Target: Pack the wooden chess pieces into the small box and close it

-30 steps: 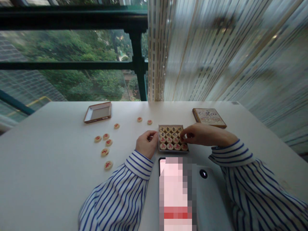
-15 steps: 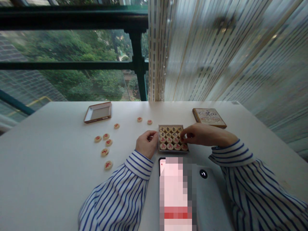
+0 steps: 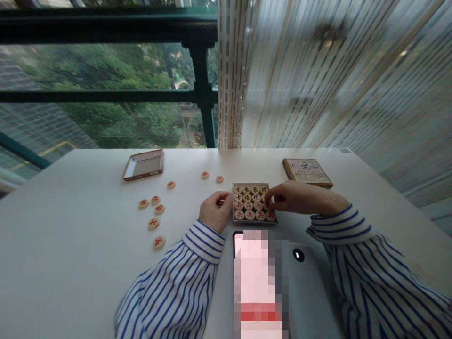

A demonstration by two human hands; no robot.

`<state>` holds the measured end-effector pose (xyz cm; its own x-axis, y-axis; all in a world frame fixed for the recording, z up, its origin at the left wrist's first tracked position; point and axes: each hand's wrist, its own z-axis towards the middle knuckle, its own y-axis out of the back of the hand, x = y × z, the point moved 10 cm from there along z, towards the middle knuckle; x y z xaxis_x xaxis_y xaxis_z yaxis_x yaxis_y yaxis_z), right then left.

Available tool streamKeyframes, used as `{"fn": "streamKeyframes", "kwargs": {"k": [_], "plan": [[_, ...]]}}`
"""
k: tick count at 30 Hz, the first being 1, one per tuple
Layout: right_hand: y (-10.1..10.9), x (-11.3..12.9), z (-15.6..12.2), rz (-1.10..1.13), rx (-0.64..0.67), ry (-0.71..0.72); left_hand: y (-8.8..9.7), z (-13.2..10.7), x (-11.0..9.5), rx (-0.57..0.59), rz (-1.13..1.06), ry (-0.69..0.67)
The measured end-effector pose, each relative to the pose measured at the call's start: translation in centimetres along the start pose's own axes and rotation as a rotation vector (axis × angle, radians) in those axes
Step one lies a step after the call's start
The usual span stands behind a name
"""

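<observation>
A shallow box (image 3: pixel 234 203) packed with round wooden chess pieces sits mid-table. My right hand (image 3: pixel 296 197) reaches over its right side, fingertips pinched on a red-marked piece (image 3: pixel 267 204) in the box. My left hand (image 3: pixel 216 210) rests curled against the box's left edge; what its fingers hold, if anything, is hidden. Several loose pieces with red marks (image 3: pixel 154 215) lie to the left, and two more pieces (image 3: pixel 212 177) lie behind the box.
An empty box lid (image 3: pixel 143 165) lies at the back left and a printed flat box (image 3: pixel 306 171) at the back right. A phone (image 3: pixel 259 282) and a grey device (image 3: pixel 310 287) lie near me. Window railing and a curtain stand beyond the table's far edge.
Almost nothing: my right fingertips shift slightly on the piece at the box's right side. My left hand stays put.
</observation>
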<state>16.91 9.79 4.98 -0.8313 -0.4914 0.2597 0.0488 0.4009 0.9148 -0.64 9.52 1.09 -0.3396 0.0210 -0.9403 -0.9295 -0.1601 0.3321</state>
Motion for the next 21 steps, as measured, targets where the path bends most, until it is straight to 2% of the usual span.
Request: {"fn": "streamKeyframes", "kwargs": {"k": [6, 11, 16, 21], "plan": [[0.4, -0.3, 0.0, -0.039, -0.031, -0.002, 0.0, 0.0, 0.1, 0.001, 0.007, -0.003], [1.1, -1.2, 0.1, -0.145, -0.097, -0.066, 0.0, 0.1, 0.2, 0.002, 0.022, 0.011], [0.8, -0.9, 0.4, -0.153, -0.101, -0.025, -0.4, -0.1, 0.2, 0.041, 0.065, 0.023], [0.4, -1.1, 0.6, -0.153, -0.093, -0.016, -0.8, -0.3, -0.2, 0.066, 0.124, -0.029]]}}
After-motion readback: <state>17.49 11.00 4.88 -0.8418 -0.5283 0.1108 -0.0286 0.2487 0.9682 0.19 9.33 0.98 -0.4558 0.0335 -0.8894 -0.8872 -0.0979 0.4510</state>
